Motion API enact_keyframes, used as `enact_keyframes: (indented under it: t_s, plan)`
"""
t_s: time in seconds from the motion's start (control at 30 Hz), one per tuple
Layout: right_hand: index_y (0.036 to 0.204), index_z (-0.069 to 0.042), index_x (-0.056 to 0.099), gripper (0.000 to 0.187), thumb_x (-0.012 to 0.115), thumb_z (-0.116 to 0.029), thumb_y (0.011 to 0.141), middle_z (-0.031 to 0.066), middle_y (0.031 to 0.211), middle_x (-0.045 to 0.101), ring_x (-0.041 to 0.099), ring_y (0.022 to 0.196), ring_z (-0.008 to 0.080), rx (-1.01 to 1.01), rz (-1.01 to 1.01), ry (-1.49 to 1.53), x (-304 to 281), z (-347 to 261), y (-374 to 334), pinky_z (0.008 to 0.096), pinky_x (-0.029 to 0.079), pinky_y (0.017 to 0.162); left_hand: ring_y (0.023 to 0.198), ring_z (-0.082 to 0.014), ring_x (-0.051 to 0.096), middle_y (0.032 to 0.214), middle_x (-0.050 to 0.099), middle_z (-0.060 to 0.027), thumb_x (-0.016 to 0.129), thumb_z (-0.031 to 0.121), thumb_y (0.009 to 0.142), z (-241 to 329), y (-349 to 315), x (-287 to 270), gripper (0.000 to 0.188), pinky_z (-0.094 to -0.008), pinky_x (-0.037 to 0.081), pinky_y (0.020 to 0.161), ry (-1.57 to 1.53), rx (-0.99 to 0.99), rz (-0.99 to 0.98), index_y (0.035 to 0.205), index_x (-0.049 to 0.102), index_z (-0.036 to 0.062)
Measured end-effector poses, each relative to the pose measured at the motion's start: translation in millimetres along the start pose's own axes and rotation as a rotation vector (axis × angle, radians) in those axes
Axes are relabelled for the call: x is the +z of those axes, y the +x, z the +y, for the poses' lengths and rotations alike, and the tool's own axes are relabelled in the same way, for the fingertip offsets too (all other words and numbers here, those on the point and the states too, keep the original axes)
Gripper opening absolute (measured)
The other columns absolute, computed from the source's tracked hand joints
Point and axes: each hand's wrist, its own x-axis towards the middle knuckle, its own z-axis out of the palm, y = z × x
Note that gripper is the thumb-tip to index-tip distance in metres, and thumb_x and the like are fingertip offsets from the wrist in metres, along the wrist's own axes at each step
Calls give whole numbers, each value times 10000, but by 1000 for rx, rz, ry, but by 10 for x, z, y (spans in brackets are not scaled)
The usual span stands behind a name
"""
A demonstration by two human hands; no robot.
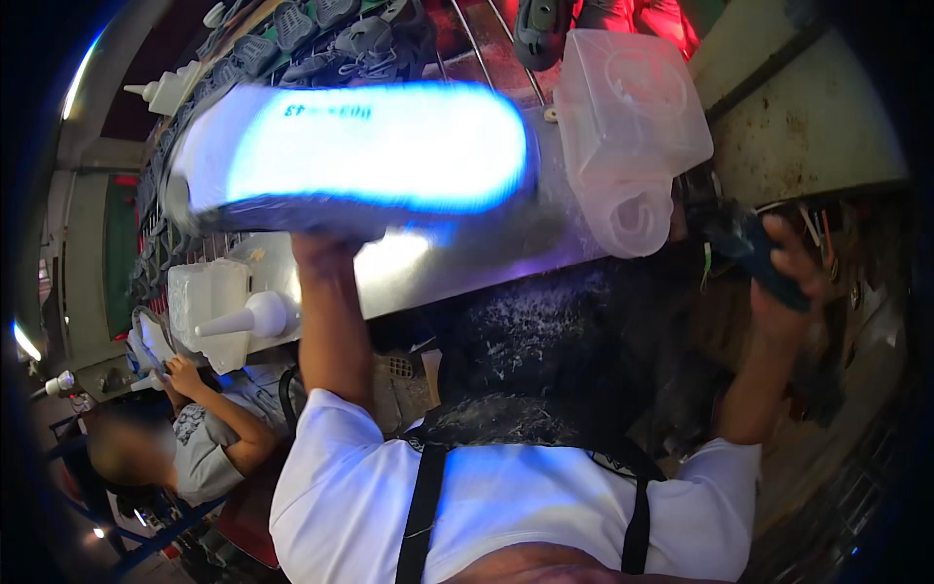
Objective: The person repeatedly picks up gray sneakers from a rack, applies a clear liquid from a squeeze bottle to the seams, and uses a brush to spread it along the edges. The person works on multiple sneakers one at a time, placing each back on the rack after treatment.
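My left hand [326, 251] is closed round a shoe [355, 146] held up over the metal bench. Its pale, brightly lit underside faces me and its grey sides curl round the edge; the picture of it is slightly blurred. Most of my left fingers are hidden behind it. Off to the right, my right hand [786, 271] grips a dark blue-green object [754, 258], whose kind I cannot make out. Below the shoe, on the bench, a white nozzle bottle [248, 316] lies against a translucent plastic container [206, 302].
A metal bench [428, 268] runs across in front of me. A translucent plastic jug [632, 107] stands at its right. Grey shoe parts [292, 29] crowd a rack at the far left. A co-worker [209, 438] sits at the left, handling another shoe [151, 341].
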Motion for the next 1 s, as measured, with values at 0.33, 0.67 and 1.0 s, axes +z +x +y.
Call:
enact_keyframes:
  t_s: [0.33, 0.67, 1.0]
  plan:
    - [1236, -65, 691, 334, 641, -4, 912, 269, 1409, 552, 561, 1297, 383, -42, 221, -163, 303, 402, -552, 518, 463, 1083, 1401, -396, 443, 1428, 552, -216, 730, 96, 847, 886, 1284, 372, 507, -435, 352, 1167, 1166, 1141, -332, 1345, 632, 90]
    - [1193, -70, 675, 236, 597, -63, 971, 251, 1368, 587, 556, 1294, 359, -44, 274, -181, 483, 354, -828, 546, 456, 1084, 1299, -237, 501, 1200, 619, 36, 566, 284, 880, 614, 2925, 844, 240, -482, 498, 884, 1867, 1890, -853, 1112, 630, 286]
    - [1253, -63, 628, 301, 647, -57, 952, 269, 1358, 582, 527, 1323, 395, 103, 210, -128, 540, 329, -803, 548, 437, 1110, 1221, -206, 528, 1091, 638, 47, 578, 316, 865, 120, 3104, 880, 186, -579, 424, 963, 1872, 1854, -904, 1035, 652, 298]
